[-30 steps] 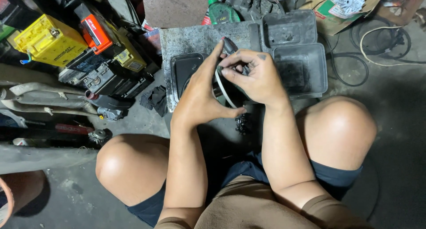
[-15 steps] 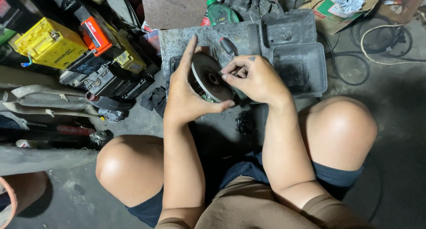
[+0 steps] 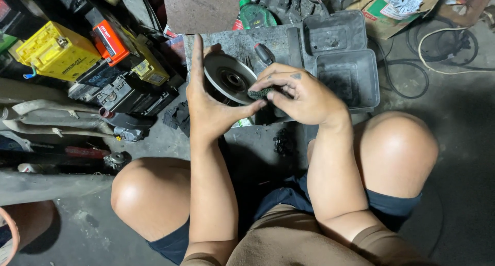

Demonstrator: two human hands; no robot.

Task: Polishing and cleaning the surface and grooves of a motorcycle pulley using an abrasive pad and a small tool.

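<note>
My left hand [image 3: 206,98] holds a round grey metal disc [image 3: 229,77] with a dark hub, tilted with its face toward me, fingers stretched along its left rim and thumb under its lower edge. My right hand [image 3: 301,95] presses a small dark green scouring pad [image 3: 259,93] against the disc's lower right rim with curled fingers. Both hands hover above a dirty grey metal plate [image 3: 234,41] on the floor, between my bare knees.
A dark screwdriver handle [image 3: 265,53] lies on the plate. Two black plastic trays [image 3: 346,80] sit to the right. Yellow and orange batteries [image 3: 58,52] and black boxes crowd the left. A green bottle [image 3: 256,14], cables [image 3: 443,39] and a cardboard bag lie behind.
The left hand has turned the disc from edge-on to face-up and lifted its fingers along the rim. The right hand has shifted lower right on the disc with the pad.
</note>
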